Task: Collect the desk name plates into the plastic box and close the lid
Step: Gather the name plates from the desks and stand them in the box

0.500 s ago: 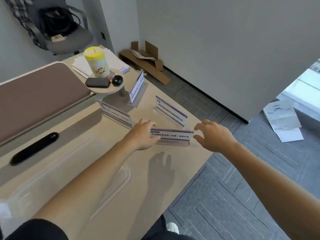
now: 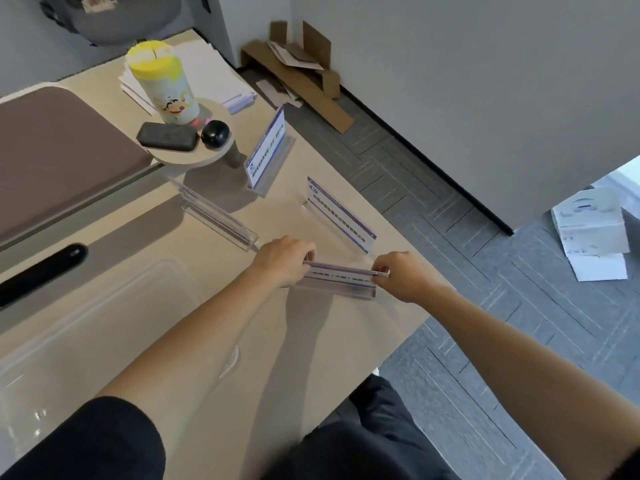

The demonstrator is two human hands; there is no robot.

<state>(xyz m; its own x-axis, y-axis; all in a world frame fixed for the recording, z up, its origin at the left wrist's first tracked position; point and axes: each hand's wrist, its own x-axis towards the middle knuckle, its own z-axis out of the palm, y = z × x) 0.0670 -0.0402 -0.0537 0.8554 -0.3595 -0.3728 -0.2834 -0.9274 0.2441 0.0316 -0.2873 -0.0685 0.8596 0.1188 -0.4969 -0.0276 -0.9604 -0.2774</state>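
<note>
A clear acrylic name plate [image 2: 341, 279] with a blue-and-white card stands near the desk's right edge. My left hand [image 2: 282, 259] pinches its left end and my right hand [image 2: 403, 275] pinches its right end. Three more plates stand behind it: one [image 2: 341, 214] just beyond, one [image 2: 266, 150] by the round shelf, and one [image 2: 218, 216] to the left, seen edge-on. The clear plastic box [image 2: 86, 327] lies on the desk at the near left, partly under my left forearm; whether its lid is on I cannot tell.
A round raised shelf [image 2: 194, 157] holds a yellow-lidded canister [image 2: 162, 84], a dark case and a black ball. A brown pad [image 2: 59, 150] and a black bar [image 2: 38, 268] lie at the left. Paper stacks sit at the back. Cardboard and papers lie on the floor.
My right hand has closed in from the right and now pinches the plate's right end. My left hand stays on the left end. The camera view has tilted downward.
</note>
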